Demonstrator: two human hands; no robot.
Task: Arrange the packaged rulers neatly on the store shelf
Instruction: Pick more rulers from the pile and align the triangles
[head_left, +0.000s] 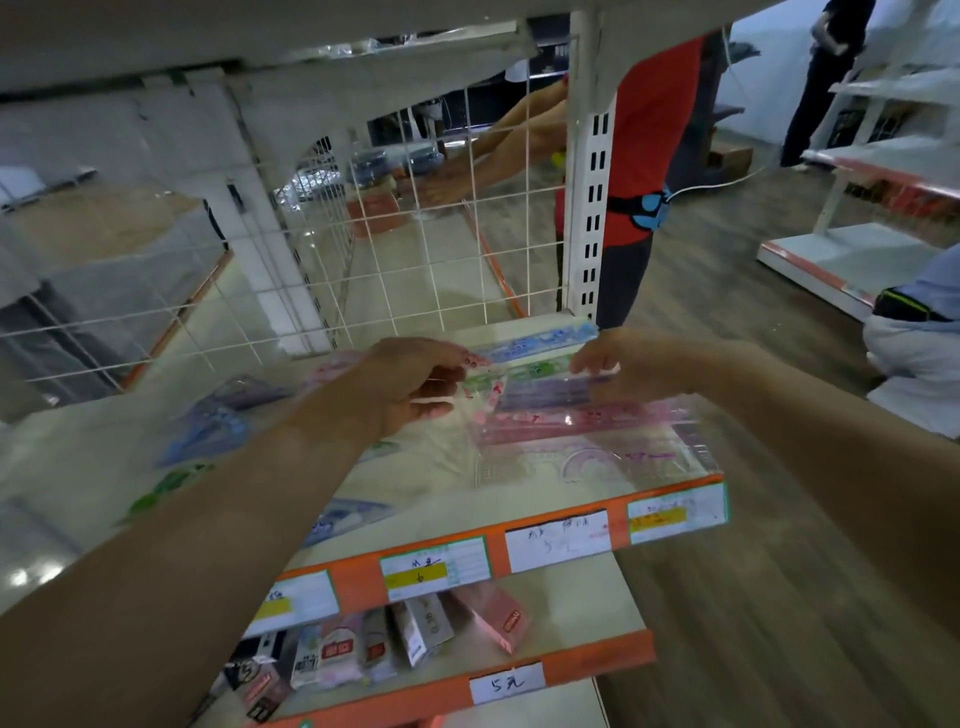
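Note:
A pile of clear-packaged rulers (582, 431) lies at the right end of the cream shelf (447, 499), pink set on top, with purple, green and blue ones fanned behind it toward the wire back. My left hand (415, 384) pinches the left end of the green ruler pack (488, 382). My right hand (623, 364) presses fingers on the right part of the same packs. More ruler packs (218, 421) lie loose on the shelf's left side, blurred.
A white wire grid (415, 234) backs the shelf. Orange price strip (467, 561) runs along the front edge. Small boxed goods (405, 639) fill the lower shelf. A person in red (649, 156) reaches in from behind the grid. Other shelving stands far right.

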